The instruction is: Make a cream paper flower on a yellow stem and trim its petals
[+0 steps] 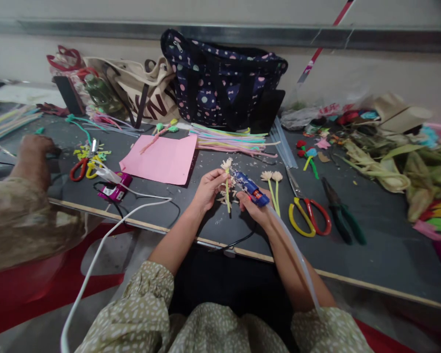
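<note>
Between its thumb and fingers, my left hand (208, 189) pinches a small cream flower (227, 192) with a yellow-green stem, held upright. My right hand (256, 208) is wrapped round a blue glue gun (250, 189), whose front end is close to the flower head. A long pale glue stick (297, 250) trails from the gun's back over my right forearm. Small dry petal scraps lie on the table beneath both hands. Just right of the gun, two finished-looking cream flowers (272, 177) with green stems rest on the dark table (191, 211).
Red-and-yellow scissors (308, 215) and green-handled pliers (341, 211) lie to the right, dry husks (385, 166) beyond. Pink paper (161, 159), pipe cleaners (235, 142) and a navy bag (220, 78) are behind. A purple power strip (115, 186) and another person's hand (36, 147) are left.
</note>
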Demonstrator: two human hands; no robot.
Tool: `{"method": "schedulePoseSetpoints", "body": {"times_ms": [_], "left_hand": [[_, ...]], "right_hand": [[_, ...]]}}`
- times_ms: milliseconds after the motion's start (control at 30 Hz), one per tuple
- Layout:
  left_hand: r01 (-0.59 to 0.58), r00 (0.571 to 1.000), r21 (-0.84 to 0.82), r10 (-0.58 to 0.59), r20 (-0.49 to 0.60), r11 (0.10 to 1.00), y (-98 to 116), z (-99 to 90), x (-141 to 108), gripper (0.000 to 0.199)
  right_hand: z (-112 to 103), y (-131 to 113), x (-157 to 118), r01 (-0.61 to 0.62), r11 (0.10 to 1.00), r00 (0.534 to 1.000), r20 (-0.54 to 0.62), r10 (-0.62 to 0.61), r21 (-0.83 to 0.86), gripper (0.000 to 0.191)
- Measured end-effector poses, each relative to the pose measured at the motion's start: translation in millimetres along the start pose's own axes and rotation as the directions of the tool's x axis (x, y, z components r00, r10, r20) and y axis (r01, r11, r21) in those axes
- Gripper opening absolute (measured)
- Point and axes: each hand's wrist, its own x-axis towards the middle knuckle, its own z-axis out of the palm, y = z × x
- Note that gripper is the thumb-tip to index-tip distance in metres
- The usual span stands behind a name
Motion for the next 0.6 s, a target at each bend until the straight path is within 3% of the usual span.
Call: {"method": "schedulePoseSetpoints", "body": {"times_ms": [600], "left_hand": [[0.009, 1.0, -0.029, -0.009, -0.019, 1.0, 1.9, 1.6, -1.0, 0.03]], "right_hand": [[-0.6, -7.1, -0.7, -0.005, 0.997, 1.0, -0.007, 0.004, -0.078, 0.035]]}}
